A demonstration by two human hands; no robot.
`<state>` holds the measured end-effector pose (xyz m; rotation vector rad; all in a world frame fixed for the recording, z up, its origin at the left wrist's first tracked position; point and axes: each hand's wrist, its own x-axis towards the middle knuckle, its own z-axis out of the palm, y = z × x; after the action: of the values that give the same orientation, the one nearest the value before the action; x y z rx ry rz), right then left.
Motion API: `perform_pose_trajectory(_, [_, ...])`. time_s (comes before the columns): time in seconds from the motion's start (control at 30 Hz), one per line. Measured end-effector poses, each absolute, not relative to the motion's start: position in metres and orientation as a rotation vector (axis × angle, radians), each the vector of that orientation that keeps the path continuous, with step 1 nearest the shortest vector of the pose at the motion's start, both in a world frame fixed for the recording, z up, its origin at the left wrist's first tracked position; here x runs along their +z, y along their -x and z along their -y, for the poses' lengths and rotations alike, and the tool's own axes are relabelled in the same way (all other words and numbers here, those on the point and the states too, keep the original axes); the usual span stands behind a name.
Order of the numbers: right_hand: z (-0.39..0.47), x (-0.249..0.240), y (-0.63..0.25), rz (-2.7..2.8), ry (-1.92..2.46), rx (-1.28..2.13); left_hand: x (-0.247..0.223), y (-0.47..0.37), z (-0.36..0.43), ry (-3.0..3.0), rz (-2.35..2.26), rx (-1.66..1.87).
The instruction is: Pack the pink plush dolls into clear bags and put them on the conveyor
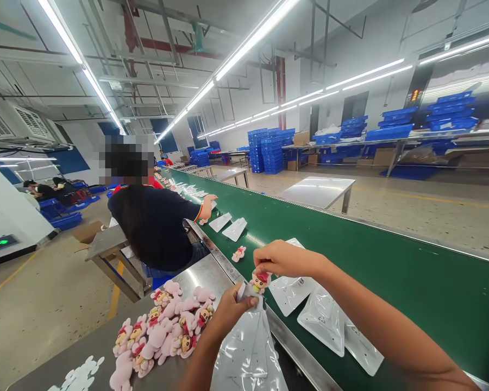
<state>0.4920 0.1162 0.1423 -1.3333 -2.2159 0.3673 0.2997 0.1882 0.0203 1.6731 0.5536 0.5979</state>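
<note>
My right hand (pixel 283 259) pinches a small pink doll (pixel 260 281) by its top, over the near edge of the conveyor. Just below it, my left hand (pixel 236 307) grips a silvery white pouch (pixel 244 347) near its upper end; the doll's lower part is at the pouch's top. More flat pouches lie beneath that one. A pile of pink dolls (pixel 158 331) rests on the metal table (pixel 134 309) left of my left hand. Pouches (pixel 324 320) lie on the green belt under my right forearm, and a single doll (pixel 238 253) lies farther up the belt.
The green conveyor (pixel 391 266) runs away diagonally. A seated person (pixel 158 225) at the left reaches over it near two pouches (pixel 234 229). White flat cutouts (pixel 79 374) lie at the lower left. Beyond the belt stand a metal table (pixel 318 191) and stacked blue crates (pixel 272 151).
</note>
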Motion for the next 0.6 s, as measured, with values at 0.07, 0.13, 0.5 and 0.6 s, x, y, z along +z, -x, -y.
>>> perform_pose_trajectory(0.07, [-0.113,0.142,-0.491,2.255,1.343,0.408,0.023,-0.3,-0.185,-1.713,-0.549,0.573])
perform_pose_trajectory(0.13, [-0.111,0.139,-0.49,2.307,1.407,0.398,0.027,-0.3,-0.181,-1.745,-0.546,0.539])
perform_pose_trajectory(0.5, [-0.117,0.09,-0.478,1.905,1.534,-0.002,0.04,-0.312,-0.185,-1.627,-0.573,0.513])
perform_pose_trajectory(0.6, [-0.109,0.074,-0.486,1.98,1.377,-0.168,0.042,-0.32,-0.189,-1.676,-0.593,0.581])
